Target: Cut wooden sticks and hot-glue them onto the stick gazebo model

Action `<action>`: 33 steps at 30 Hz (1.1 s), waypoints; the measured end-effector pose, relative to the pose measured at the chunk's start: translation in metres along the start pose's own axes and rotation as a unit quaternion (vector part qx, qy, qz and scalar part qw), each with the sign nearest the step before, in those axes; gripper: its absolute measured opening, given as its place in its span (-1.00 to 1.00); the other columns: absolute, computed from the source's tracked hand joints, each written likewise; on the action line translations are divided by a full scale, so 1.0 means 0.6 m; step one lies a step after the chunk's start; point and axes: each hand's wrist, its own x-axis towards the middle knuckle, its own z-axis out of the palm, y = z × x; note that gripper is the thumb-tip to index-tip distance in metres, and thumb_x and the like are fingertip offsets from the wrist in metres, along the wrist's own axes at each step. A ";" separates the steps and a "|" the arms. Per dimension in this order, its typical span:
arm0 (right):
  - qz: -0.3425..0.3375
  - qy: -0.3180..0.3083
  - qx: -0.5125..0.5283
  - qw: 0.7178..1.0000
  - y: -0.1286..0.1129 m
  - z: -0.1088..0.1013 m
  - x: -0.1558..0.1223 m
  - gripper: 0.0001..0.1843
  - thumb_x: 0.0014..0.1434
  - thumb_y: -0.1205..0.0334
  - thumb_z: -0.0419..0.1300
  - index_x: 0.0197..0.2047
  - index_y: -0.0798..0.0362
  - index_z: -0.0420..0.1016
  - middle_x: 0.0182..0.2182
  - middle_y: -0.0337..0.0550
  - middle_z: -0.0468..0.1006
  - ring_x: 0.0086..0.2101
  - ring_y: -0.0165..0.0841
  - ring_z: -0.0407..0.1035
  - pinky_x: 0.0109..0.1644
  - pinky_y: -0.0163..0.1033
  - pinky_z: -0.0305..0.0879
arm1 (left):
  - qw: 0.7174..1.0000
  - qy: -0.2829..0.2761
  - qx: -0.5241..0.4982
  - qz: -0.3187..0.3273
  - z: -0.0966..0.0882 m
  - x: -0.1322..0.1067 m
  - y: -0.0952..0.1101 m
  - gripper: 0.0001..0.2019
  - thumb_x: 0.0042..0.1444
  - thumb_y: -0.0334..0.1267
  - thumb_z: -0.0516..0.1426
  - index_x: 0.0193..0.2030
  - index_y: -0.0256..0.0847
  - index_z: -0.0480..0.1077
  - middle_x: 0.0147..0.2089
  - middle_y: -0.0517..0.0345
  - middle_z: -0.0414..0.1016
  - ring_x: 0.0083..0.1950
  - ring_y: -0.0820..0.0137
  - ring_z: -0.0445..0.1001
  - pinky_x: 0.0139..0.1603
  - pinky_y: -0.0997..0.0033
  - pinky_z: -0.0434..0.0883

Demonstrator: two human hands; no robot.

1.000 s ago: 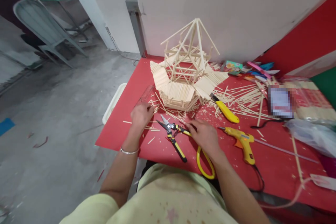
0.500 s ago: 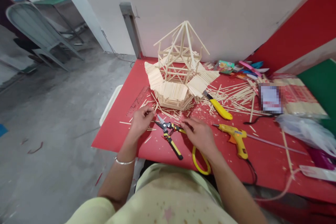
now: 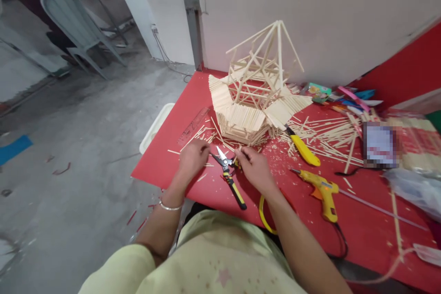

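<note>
My left hand (image 3: 195,160) is closed in a pinch just left of the shears' blades; anything between its fingertips is too small to make out. My right hand (image 3: 255,169) also has its fingers pressed together, over the right side of the shears, and what they grip is unclear. Between both hands lie pruning shears (image 3: 234,190) with black and yellow handles, their blades apart and pointing away from me. Behind them stands a model pavilion (image 3: 243,117) built of thin wooden sticks, with an open pointed roof frame above slatted panels.
Loose sticks (image 3: 327,135) and shavings litter the red tabletop (image 3: 155,161). A yellow cutter knife (image 3: 305,149) and a corded yellow glue gun (image 3: 322,190) lie right. A clear ruler (image 3: 193,125) is left of the model. A plastic chair (image 3: 74,23) stands beyond, near a person.
My view has shifted left, so the table appears farther right. My right hand has moved closer to the shears' blades and its fingers have drawn together. The left hand stays beside the blades.
</note>
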 end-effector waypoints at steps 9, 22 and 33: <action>-0.019 -0.019 -0.182 0.983 -0.033 0.007 0.028 -0.62 0.35 0.10 -0.07 0.13 -0.03 0.39 -0.15 0.03 0.52 -0.18 -0.24 0.39 -0.15 -0.23 0.19 | 0.976 -0.039 0.214 -0.032 -0.001 0.029 -0.052 -0.76 0.20 -0.22 0.03 -0.21 -0.14 0.53 -0.09 -0.03 0.53 -0.07 0.23 0.46 -0.24 0.39 0.28; -0.062 -0.057 -0.146 0.986 -0.041 0.003 -0.012 -0.65 0.36 0.03 -0.06 0.01 -0.11 0.49 -0.13 -0.20 0.59 -0.15 -0.32 0.45 -0.16 -0.27 0.21 | 0.984 -0.027 0.172 -0.047 -0.015 0.025 -0.042 -0.80 0.13 -0.24 0.06 -0.26 -0.13 0.53 -0.17 0.05 0.57 -0.16 0.28 0.46 -0.33 0.42 0.24; -0.062 -0.047 -0.133 0.988 -0.035 -0.005 -0.022 -0.66 0.37 0.05 -0.06 0.00 -0.13 0.50 -0.10 -0.22 0.60 -0.13 -0.33 0.45 -0.13 -0.27 0.22 | 0.975 -0.064 0.212 0.010 -0.006 0.053 -0.035 -0.84 0.04 -0.30 0.10 -0.31 -0.15 0.53 -0.17 0.03 0.57 -0.17 0.29 0.48 -0.32 0.43 0.25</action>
